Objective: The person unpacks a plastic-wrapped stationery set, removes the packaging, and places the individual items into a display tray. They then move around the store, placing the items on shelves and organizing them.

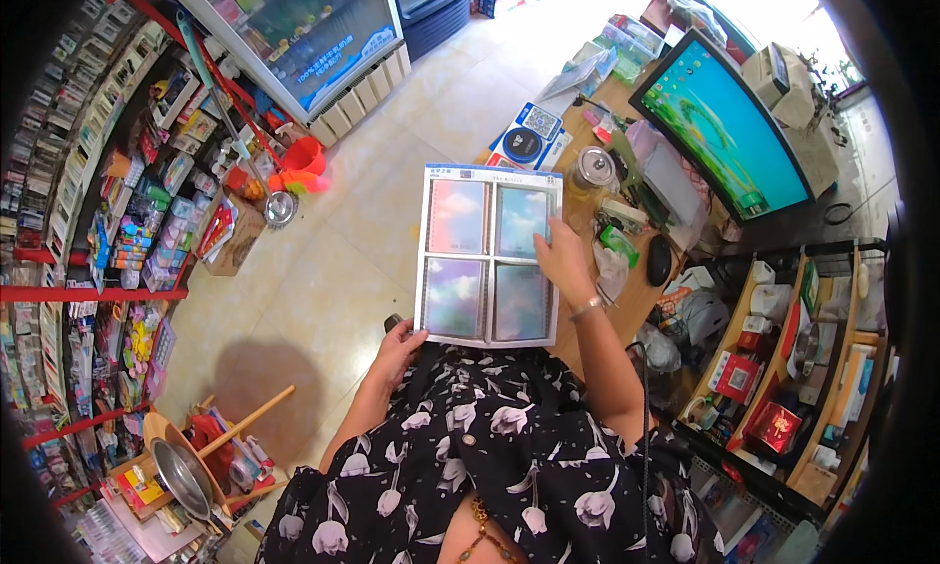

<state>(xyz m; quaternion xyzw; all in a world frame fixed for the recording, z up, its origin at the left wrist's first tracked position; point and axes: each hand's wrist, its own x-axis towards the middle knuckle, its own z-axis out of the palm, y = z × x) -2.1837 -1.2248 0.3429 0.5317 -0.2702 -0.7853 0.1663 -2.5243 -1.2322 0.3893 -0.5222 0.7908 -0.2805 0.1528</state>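
Note:
A shallow white display box (pixel 490 256) lies before me, over my lap and the desk's near edge. Its four compartments hold small spiral-bound notebooks with cloud pictures, such as the pink and blue notebook (pixel 457 215) at the upper left and the purple one (pixel 454 297) below it. My left hand (pixel 399 351) grips the box's lower left corner, thumb on top and fingers hidden beneath. My right hand (pixel 564 259) is at the right edge, its fingertips over the upper right notebook (pixel 523 221); whether they press on it or hold the rim cannot be told.
The wooden desk (pixel 633 299) at the right bears a lidded glass jar (pixel 595 167), a black computer mouse (pixel 659 260) and a monitor (pixel 727 131). Stocked shelves (pixel 95 294) line the left. A pan (pixel 182 477) sits at the lower left, and a glass-door refrigerator (pixel 294 42) stands ahead.

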